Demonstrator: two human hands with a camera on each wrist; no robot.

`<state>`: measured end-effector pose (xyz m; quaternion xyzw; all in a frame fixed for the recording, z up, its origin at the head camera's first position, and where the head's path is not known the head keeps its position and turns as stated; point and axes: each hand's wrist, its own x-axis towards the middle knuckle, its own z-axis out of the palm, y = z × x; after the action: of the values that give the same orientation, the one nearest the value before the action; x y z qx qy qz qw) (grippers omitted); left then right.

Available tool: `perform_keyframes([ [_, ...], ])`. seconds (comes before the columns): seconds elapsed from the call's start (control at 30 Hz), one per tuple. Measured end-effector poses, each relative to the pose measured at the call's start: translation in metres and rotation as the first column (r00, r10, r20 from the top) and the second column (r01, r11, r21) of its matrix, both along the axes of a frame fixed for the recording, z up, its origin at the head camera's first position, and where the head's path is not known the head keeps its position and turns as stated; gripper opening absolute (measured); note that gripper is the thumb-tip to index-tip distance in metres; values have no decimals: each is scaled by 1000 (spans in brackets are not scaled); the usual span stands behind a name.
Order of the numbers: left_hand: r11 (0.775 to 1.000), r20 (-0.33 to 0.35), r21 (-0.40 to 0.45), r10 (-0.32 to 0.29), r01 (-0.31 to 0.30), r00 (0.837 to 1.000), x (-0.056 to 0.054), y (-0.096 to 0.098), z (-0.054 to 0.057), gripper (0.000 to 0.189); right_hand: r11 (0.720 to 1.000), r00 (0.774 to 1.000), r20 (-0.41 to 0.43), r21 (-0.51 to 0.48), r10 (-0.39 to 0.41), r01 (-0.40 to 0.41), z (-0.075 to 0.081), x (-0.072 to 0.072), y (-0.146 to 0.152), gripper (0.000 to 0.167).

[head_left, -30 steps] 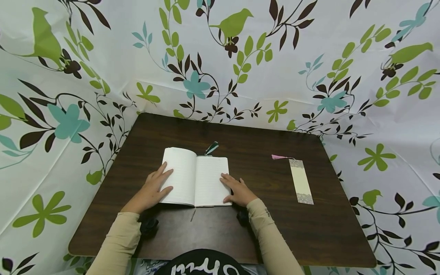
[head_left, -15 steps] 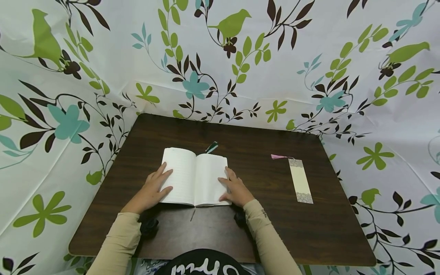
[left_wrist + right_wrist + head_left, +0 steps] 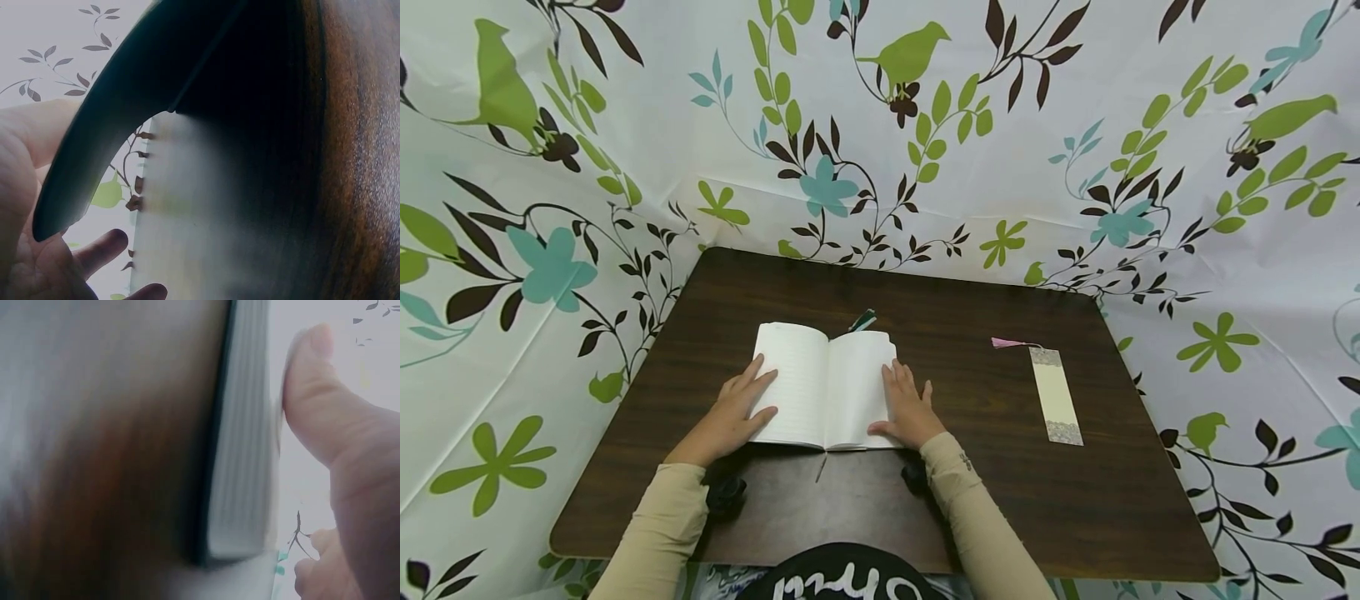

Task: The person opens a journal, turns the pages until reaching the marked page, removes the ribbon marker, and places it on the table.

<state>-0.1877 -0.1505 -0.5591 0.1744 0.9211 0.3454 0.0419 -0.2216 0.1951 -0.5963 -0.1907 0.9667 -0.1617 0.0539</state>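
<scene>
An open notebook (image 3: 793, 383) lies on the dark wooden table, its left page faintly lined and its right page curved up near the spine. My left hand (image 3: 730, 417) rests on the left page's outer edge, fingers spread. On the opposite side my right hand (image 3: 912, 410) lies on the right page, fingers extended and thumb toward the middle. The right wrist view shows that thumb (image 3: 319, 394) against the page, beside the page block (image 3: 240, 462). A dark green tassel (image 3: 863, 320) sticks out past the notebook's top edge. In the left wrist view the dark cover (image 3: 119, 119) curves by my hand.
A cream bookmark (image 3: 1056, 396) with silvery ends and a pink tassel (image 3: 1011, 342) lies right of the notebook. A thin ribbon (image 3: 821, 468) hangs from the notebook's lower edge. Leaf-and-bird patterned cloth (image 3: 865, 125) surrounds the brown table (image 3: 970, 508).
My right hand has slid left and further onto the right page. That page, flat and lined a second ago, now bulges up and looks plain. My left hand stays put.
</scene>
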Motion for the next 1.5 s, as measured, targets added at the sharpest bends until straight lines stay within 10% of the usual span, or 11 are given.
perform_keyframes([
  [0.37,1000,3,-5,-2,2,1000,-1,-1,-1,63,990,999,-39,-142,6,-12,1,6,-24,121],
  [0.67,1000,-27,10,-6,7,1000,-2,-2,-1,60,849,968,134,-516,210,-113,17,19,-53,112],
  [1.0,995,-57,100,-1,7,998,-4,-1,-4,77,889,924,62,-303,378,-343,13,23,-67,63],
  [1.5,1000,-73,8,0,1,997,-4,0,-2,64,938,938,91,-126,334,-321,13,20,-49,63],
])
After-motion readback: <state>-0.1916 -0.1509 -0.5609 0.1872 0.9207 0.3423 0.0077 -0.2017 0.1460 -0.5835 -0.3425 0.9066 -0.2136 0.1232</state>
